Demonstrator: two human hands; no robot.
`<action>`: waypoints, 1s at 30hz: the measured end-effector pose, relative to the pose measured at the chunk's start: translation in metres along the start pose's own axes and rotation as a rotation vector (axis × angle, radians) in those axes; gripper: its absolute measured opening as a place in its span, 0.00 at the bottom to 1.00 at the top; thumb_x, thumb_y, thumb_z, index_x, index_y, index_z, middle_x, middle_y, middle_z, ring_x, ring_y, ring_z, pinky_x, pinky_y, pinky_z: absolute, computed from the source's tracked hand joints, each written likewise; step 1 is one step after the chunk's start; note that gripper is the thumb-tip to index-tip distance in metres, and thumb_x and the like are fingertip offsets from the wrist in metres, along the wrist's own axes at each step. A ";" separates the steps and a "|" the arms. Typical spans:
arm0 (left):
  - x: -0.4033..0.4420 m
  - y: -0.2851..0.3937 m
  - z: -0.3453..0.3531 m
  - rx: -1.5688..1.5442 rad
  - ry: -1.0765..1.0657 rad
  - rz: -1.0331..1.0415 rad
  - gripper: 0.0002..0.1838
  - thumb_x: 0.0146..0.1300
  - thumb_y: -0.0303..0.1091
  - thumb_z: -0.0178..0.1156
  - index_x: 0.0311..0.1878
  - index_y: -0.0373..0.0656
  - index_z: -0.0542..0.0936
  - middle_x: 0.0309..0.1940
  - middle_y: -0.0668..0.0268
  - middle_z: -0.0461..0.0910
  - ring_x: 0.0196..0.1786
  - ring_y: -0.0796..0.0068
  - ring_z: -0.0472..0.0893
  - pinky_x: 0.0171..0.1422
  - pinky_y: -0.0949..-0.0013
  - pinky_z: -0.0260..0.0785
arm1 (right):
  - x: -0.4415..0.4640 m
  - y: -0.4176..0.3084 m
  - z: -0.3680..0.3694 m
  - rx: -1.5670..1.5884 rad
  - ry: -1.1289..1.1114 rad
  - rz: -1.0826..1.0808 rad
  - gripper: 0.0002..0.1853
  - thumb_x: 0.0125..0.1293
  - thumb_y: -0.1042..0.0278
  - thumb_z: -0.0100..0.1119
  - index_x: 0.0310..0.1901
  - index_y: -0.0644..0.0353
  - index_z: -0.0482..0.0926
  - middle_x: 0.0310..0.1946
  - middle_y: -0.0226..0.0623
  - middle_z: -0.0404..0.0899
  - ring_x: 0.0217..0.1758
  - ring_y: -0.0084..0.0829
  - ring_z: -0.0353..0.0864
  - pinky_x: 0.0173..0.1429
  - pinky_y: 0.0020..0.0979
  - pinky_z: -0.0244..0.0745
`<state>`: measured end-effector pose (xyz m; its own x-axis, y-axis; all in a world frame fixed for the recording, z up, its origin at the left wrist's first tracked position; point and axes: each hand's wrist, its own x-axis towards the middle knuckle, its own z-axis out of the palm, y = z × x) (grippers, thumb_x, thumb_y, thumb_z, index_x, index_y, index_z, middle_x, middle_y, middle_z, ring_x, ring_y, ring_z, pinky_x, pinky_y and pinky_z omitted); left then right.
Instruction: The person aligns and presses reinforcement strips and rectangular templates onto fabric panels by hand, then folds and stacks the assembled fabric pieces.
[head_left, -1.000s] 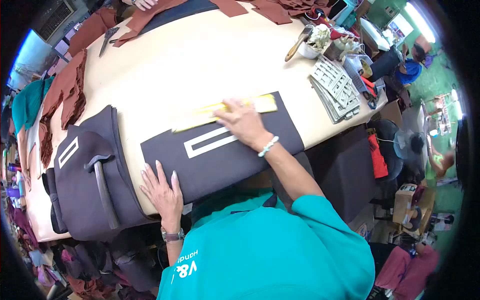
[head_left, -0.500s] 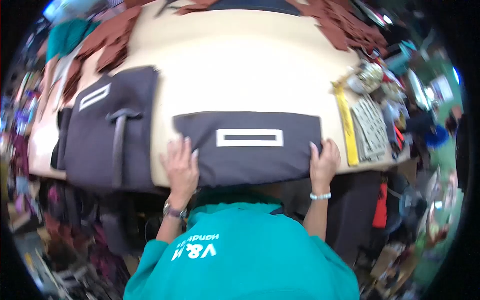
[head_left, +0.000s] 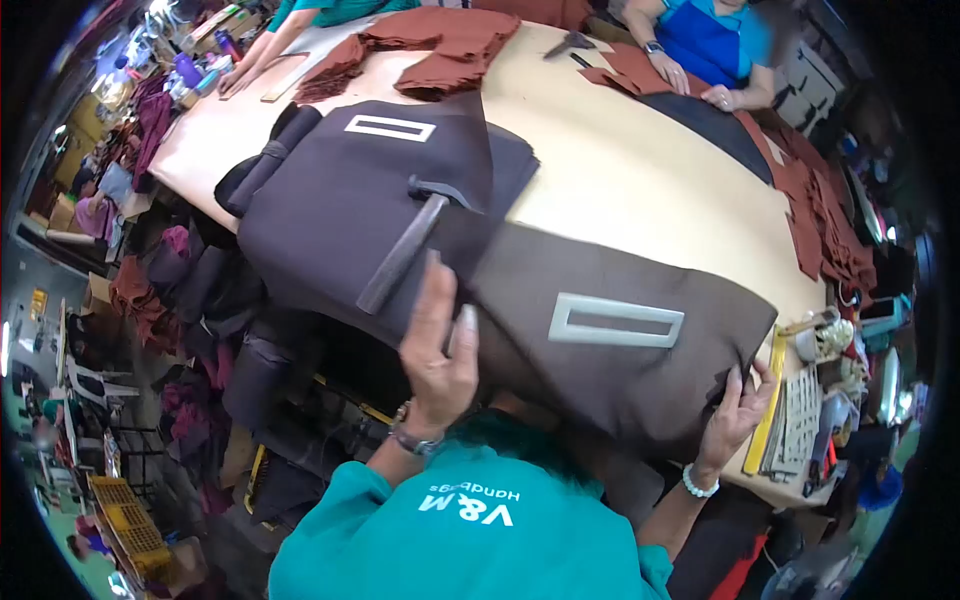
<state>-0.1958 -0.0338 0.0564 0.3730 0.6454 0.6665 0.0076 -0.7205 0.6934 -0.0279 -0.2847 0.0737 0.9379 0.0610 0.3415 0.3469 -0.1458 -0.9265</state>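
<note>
A dark grey-brown fabric panel with a pale rectangular frame on it spans the space between my hands, its left end overlapping a stack of dark fabric. My left hand is at the panel's left edge, fingers stretched up and apart. At the right edge, the fingers of my right hand curl around the material, where the edge is creased. A hammer lies on the dark fabric stack, just beyond my left fingertips. Another pale rectangular frame sits on that stack.
Across the table, a person in a blue apron handles dark fabric; another person's arm reaches in at far left. Rust-brown pieces lie at the back. A yellow ruler and slotted sheet are at right.
The view has turned left, bringing co-workers into sight. The panel, flat between my hands before, now appears raised and reaches over the stack at left. My left hand has shifted toward the hammer.
</note>
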 end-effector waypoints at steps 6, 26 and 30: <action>0.041 -0.041 -0.041 -0.177 -0.160 -0.262 0.28 0.64 0.27 0.53 0.67 0.34 0.60 0.69 0.53 0.56 0.67 0.62 0.63 0.67 0.64 0.59 | 0.019 -0.049 0.095 0.048 -0.317 -0.075 0.26 0.64 0.80 0.48 0.64 0.60 0.58 0.36 0.35 0.78 0.27 0.13 0.68 0.29 0.13 0.61; -0.051 -0.056 -0.096 -0.321 -0.354 -0.517 0.16 0.43 0.19 0.60 0.40 0.39 0.80 0.38 0.64 0.77 0.45 0.66 0.76 0.55 0.69 0.67 | 0.067 -0.041 0.090 0.032 -0.360 -0.157 0.30 0.66 0.80 0.46 0.69 0.60 0.52 0.38 0.36 0.79 0.31 0.12 0.71 0.35 0.12 0.64; 0.042 -0.057 -0.155 0.148 0.384 -0.828 0.12 0.62 0.35 0.61 0.44 0.38 0.79 0.47 0.65 0.77 0.54 0.75 0.73 0.63 0.70 0.62 | 0.020 -0.080 0.143 0.100 -0.586 -0.044 0.30 0.64 0.80 0.48 0.68 0.59 0.54 0.31 0.33 0.79 0.28 0.14 0.68 0.34 0.15 0.63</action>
<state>-0.3245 0.0734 0.0870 -0.1377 0.9898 0.0376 0.2630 -0.0001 0.9648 -0.0378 -0.1303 0.1322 0.7528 0.6038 0.2620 0.3560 -0.0387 -0.9337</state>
